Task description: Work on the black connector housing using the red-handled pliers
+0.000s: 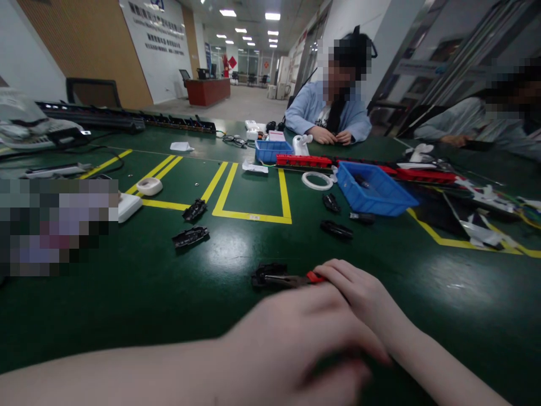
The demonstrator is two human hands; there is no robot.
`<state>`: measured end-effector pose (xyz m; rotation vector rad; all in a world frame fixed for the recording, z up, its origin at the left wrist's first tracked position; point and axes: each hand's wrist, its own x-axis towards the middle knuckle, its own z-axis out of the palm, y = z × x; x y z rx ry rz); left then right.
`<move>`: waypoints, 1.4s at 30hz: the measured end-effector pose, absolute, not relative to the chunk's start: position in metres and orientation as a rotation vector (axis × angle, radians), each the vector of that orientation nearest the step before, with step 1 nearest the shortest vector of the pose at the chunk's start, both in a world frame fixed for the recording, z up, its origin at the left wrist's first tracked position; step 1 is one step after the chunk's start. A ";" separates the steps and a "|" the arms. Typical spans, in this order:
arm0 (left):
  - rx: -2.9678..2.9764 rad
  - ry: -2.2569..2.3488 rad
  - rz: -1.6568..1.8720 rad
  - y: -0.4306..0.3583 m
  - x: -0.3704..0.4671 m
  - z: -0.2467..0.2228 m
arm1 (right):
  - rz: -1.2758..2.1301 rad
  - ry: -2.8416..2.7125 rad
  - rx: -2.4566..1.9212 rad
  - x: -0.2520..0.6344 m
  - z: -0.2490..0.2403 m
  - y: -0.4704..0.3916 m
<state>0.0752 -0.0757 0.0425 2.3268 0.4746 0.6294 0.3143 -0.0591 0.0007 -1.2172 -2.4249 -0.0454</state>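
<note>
Fingers [338,272] of the right hand [366,290] are curled closed over the red handle of a pair of pliers [291,280], whose metal nose points left to a black part [268,273] on the green worktop [160,316]; whether the tip grips that part or only overlaps it, I cannot tell. Nearer the camera, the left hand [291,332] crosses in front of the right one, blurred, its fingers half bent with a dark gap between them; whether it has hold of anything cannot be made out. Beyond the pliers, to the left, lie two more black parts, a longer one [190,237] and, just behind it, a shorter one [194,210]. To the right, another pair, one nearer [337,229] and one farther [331,203], lie near a large blue bin [382,202], with a white ring [316,188] flat just beside it. Yellow tape lines [251,216] mark out areas on the surface, and a roll of tape [149,186] lies on the left side. Farther back are a small blue bin [274,158] and a red strip [303,160]. Across the worktop sits a person in a light blue top [357,110], both hands close together, and another person [456,132] sits at the far right.
</note>
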 end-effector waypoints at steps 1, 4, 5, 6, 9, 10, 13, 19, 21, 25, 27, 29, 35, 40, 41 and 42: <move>2.292 0.600 0.715 -0.058 0.065 0.044 | -0.045 -2.428 -1.219 0.314 0.001 -0.059; 2.412 0.911 0.751 -0.022 0.033 0.029 | -0.023 -2.434 -1.245 0.314 0.004 -0.060; 2.427 0.952 0.707 -0.016 0.025 0.021 | -0.022 -2.432 -1.251 0.314 0.004 -0.060; 2.427 0.961 0.662 -0.013 0.019 0.012 | -0.021 -2.429 -1.255 0.314 0.004 -0.060; 2.455 0.911 0.605 -0.011 0.014 -0.004 | 0.000 -2.416 -1.256 0.315 0.001 -0.060; 2.470 0.884 0.612 -0.012 0.015 -0.006 | 0.009 -2.408 -1.254 0.316 -0.001 -0.060; 2.479 0.831 0.643 -0.012 0.018 -0.006 | 0.021 -2.395 -1.243 0.318 -0.006 -0.060; 2.498 0.833 0.577 -0.009 0.017 -0.003 | 0.009 -2.418 -1.226 0.321 -0.006 -0.059; 2.493 0.835 0.553 -0.009 0.016 -0.002 | -0.011 -2.427 -1.222 0.323 -0.005 -0.059; 2.379 0.805 0.505 -0.007 0.015 0.003 | -0.047 -2.453 -1.190 0.324 -0.005 -0.060; 2.306 0.779 0.475 -0.006 0.014 0.005 | -0.056 -2.459 -1.179 0.325 -0.005 -0.060; 2.267 0.764 0.458 -0.005 0.013 0.006 | -0.076 -2.457 -1.170 0.325 -0.005 -0.060; 2.298 0.731 0.451 -0.003 0.013 0.002 | -0.161 -2.465 -1.118 0.322 -0.005 -0.059; 2.297 0.720 0.447 -0.003 0.012 0.000 | -0.204 -2.472 -1.089 0.314 -0.005 -0.061; 2.294 0.720 0.445 -0.003 0.012 0.000 | -0.218 -2.468 -1.089 0.314 -0.005 -0.062; 2.291 0.718 0.443 -0.003 0.012 0.000 | -0.231 -2.462 -1.091 0.313 -0.005 -0.062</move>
